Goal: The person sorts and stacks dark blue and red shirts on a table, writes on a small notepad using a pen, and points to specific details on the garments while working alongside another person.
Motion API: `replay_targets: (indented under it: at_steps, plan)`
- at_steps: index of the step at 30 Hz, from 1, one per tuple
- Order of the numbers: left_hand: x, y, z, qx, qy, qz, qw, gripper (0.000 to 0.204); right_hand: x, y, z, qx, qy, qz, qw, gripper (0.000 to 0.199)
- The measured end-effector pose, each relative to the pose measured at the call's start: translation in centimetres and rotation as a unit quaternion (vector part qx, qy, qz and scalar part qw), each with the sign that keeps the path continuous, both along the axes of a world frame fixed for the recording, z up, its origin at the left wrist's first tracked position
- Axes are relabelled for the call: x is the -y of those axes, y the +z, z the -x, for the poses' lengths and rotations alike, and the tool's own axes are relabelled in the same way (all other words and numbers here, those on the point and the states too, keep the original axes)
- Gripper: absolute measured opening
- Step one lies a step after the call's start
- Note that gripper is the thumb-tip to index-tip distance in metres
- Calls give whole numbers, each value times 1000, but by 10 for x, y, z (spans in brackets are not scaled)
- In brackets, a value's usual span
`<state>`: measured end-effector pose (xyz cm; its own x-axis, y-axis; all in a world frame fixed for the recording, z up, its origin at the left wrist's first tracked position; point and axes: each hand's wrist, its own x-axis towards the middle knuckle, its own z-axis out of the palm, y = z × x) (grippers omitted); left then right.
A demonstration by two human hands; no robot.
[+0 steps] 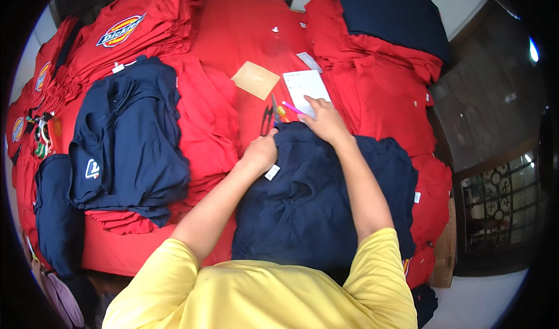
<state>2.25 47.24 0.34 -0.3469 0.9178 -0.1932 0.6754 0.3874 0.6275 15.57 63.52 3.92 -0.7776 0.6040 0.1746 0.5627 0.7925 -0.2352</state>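
Note:
A stack of navy shirts (297,207) lies in front of me on the red-covered surface. My left hand (261,154) is closed on the upper left edge of this stack, with a white tag (272,172) just below the wrist. Just beyond its thumb are black thread snips (267,119). My right hand (325,121) reaches over the far edge of the stack, fingers apart, fingertips on a white notepad (303,84) bearing handwriting. A pink pen (291,107) points leftward from between its thumb and fingers; I see no firm grip on it.
A brown card (255,80) lies left of the notepad. Folded navy shirts (134,137) rest on red ones at left. Red shirts (384,102) are piled at right, with navy garments (390,12) on top at the far end. More red printed shirts (134,35) stand at far left.

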Motion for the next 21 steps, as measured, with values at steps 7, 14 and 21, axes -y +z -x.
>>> replay_targets:
  at_steps: [7,14,21]
  plan:
    - [17,-54,8,-171,-35,-130,976,73,0,-42,66,59,5,143,988,78]
    - [-24,-57,25,-144,-5,-159,977,64,7,-33,112,70,-7,103,992,45]
    - [-26,-67,24,-134,44,-233,962,59,3,-42,120,50,-52,93,993,46]
